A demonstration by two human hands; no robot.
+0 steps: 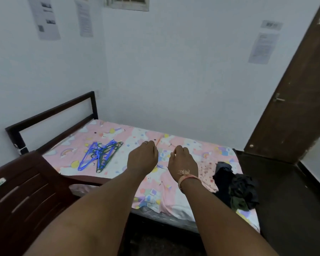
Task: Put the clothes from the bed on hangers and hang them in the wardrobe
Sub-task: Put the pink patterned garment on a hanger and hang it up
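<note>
A bed with a pink patterned sheet stands against the wall. Several blue and green plastic hangers lie in a heap on its left part. At the right end sits a pile of dark clothes, with a pale pink flowered garment beside it. My left hand and my right hand are stretched out over the middle of the bed, fingers loosely curled downward, holding nothing. Both are apart from the hangers and the clothes. No wardrobe is in view.
A dark wooden chair stands at the lower left against the bed's near side. The dark metal bed frame rises at the left end. A brown door stands open at the right over dark floor.
</note>
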